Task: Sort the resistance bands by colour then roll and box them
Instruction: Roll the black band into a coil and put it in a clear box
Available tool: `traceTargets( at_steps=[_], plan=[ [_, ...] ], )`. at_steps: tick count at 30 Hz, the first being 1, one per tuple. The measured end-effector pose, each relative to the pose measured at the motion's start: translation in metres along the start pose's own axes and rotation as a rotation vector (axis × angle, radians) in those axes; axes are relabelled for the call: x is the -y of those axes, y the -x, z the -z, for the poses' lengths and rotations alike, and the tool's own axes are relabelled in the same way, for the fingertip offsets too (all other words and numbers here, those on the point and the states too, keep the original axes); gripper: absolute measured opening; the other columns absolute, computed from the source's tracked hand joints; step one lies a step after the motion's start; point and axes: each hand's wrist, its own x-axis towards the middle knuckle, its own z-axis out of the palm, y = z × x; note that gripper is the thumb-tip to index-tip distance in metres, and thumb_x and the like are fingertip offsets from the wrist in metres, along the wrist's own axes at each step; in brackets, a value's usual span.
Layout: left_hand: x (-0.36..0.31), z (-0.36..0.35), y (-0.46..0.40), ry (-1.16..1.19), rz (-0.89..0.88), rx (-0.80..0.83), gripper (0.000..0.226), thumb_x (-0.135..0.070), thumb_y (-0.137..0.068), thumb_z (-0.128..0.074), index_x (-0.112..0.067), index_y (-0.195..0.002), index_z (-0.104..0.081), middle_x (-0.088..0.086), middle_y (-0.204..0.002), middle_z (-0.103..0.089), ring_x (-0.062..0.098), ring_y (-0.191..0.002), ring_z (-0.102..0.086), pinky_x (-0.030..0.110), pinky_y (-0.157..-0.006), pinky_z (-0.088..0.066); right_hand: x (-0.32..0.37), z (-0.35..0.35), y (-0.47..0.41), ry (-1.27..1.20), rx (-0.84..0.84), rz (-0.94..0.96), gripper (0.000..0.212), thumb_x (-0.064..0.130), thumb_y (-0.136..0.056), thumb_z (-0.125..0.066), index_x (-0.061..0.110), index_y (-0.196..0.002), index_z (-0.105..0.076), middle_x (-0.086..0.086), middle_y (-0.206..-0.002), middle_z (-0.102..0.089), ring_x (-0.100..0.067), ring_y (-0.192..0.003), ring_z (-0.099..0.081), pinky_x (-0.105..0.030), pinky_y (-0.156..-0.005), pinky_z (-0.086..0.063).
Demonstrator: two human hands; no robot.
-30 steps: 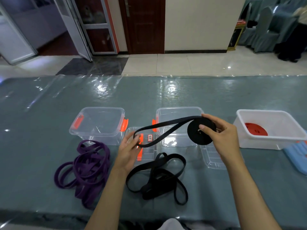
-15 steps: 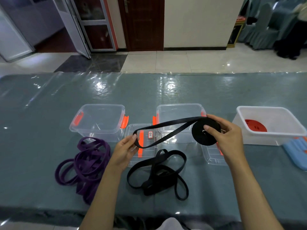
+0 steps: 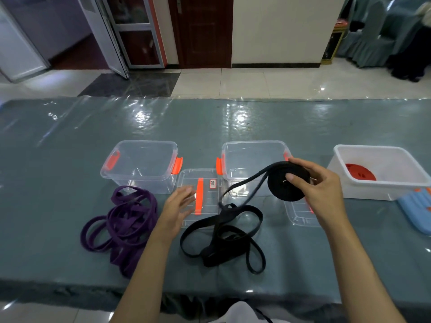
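OK, left to right. Purple bands (image 3: 123, 222) lie in a loose tangle toward the left part of the table (image 3: 58, 159), close to its near edge. Behind them, the left clear box (image 3: 141, 165) with orange latches stands open and empty. Just right of it, a clear lid (image 3: 200, 197) with an orange handle lies flat on the table, between the two clear boxes.

My left hand (image 3: 176, 208) hovers over that lid's near-left corner, fingers straight and relaxed, gripping nothing; it's motion-blurred.

Loose black bands (image 3: 224, 238) lie in a tangle near the middle of the near edge, just right of my left forearm. Behind them sits the right clear box (image 3: 253, 164), open and empty.

My right hand (image 3: 319, 190) pinches the black roll (image 3: 283, 185) in the air above the near-right corner of that box: thumb on the roll's face, fingers curled over its top rim. The roll's free tail (image 3: 245, 185) hangs down-left in a loop toward the loose black pile; whether it touches the pile I can't tell, it's blurred.

A second clear lid (image 3: 300, 213) lies below my right hand, partly hidden by it.

Toward the right edge, a white tub (image 3: 382, 173) holds a red roll (image 3: 360, 174). A blue ribbed item (image 3: 417, 210) lies at the right edge, cut off by the frame.
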Motion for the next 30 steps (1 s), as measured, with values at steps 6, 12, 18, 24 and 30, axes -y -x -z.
traceTargets(
  at_steps=[6,12,18,24,30],
  plan=[
    [-0.033,-0.065,0.016,-0.324,-0.436,0.077,0.023,-0.017,-0.098,-0.073,-0.021,-0.12,-0.072,-0.01,-0.119,-0.075,0.006,-0.118,-0.068,0.024,-0.098,-0.055,0.008,-0.009,0.004,0.158,0.158,0.021,0.04,0.0,-0.085,-0.083,0.027,-0.114,-0.08,0.007,-0.112,-0.081,-0.015,-0.119,-0.072,-0.036,-0.101,-0.058],
    [-0.059,-0.129,0.033,-0.521,-0.599,0.511,0.026,-0.028,-0.096,-0.077,-0.034,-0.12,-0.071,-0.01,-0.125,-0.072,0.013,-0.126,-0.066,0.035,-0.111,-0.051,0.019,-0.016,0.007,0.177,0.268,0.036,0.041,0.003,-0.085,-0.084,0.027,-0.118,-0.079,0.013,-0.112,-0.08,-0.014,-0.119,-0.071,-0.051,-0.111,-0.051],
    [-0.056,-0.137,0.032,-0.426,-0.583,0.517,0.015,-0.019,-0.091,-0.082,-0.024,-0.099,-0.071,-0.007,-0.099,-0.075,0.016,-0.099,-0.074,0.029,-0.088,-0.058,0.021,-0.016,0.013,0.094,0.269,0.065,0.046,0.003,-0.086,-0.084,0.039,-0.115,-0.079,0.012,-0.113,-0.08,-0.008,-0.111,-0.074,-0.032,-0.103,-0.056],
    [-0.055,-0.139,0.036,-0.368,-0.612,0.483,0.014,-0.02,-0.091,-0.082,-0.018,-0.099,-0.071,0.003,-0.1,-0.075,0.025,-0.099,-0.075,0.035,-0.091,-0.061,0.023,-0.016,0.013,-0.031,0.251,0.046,0.029,0.01,-0.097,-0.074,0.032,-0.115,-0.081,0.007,-0.113,-0.081,-0.01,-0.111,-0.075,-0.016,-0.093,-0.054],
    [-0.047,-0.131,0.032,-0.358,-0.485,0.529,0.028,-0.012,-0.091,-0.082,-0.024,-0.115,-0.077,0.001,-0.116,-0.076,0.022,-0.108,-0.074,0.034,-0.097,-0.06,0.018,-0.021,0.01,-0.03,0.149,0.047,0.028,0.008,-0.097,-0.073,0.031,-0.111,-0.082,0.006,-0.109,-0.081,-0.014,-0.108,-0.076,-0.026,-0.097,-0.058]
  ],
)
